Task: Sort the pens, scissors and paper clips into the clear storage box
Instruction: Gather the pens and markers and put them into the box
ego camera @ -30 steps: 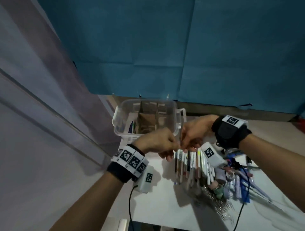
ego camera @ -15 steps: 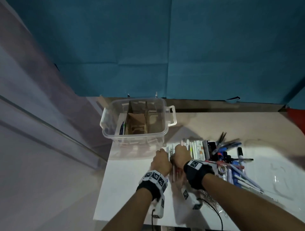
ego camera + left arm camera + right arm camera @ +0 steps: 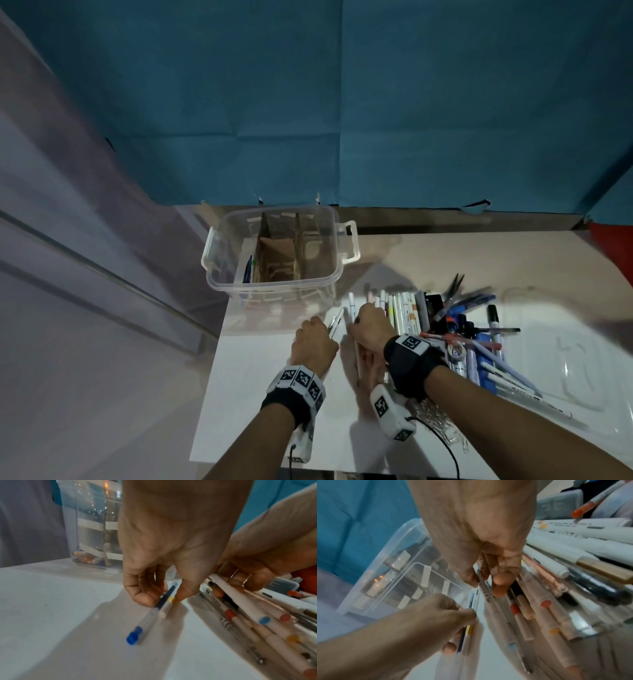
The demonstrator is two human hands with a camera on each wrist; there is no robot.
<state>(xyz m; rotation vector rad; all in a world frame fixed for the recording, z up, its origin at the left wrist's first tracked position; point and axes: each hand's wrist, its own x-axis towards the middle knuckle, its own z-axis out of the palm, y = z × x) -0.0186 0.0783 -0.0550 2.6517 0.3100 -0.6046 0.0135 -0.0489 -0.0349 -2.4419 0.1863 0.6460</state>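
Note:
The clear storage box (image 3: 329, 274) stands at the table's back left, with cardboard dividers and a few pens in its left compartment. In front of it my left hand (image 3: 163, 597) pinches a blue-capped clear pen (image 3: 147, 620) and a white pen with a yellow band (image 3: 167, 605) against the table. Just to its right, my right hand (image 3: 488, 585) grips a white pen (image 3: 240, 597) at the left end of the pen row (image 3: 400, 308). Scissors (image 3: 454, 284) lie behind the pile. Paper clips (image 3: 435, 418) lie under my right forearm.
A heap of blue and white pens and markers (image 3: 479, 342) lies right of the row. A clear lid (image 3: 579, 370) rests at the far right. The white table (image 3: 260, 394) ends just left of my left arm. A blue sheet covers the wall behind.
Both hands have dropped from in front of the box to the left end of the pen row. The left hand now holds two pens slightly apart from the right hand.

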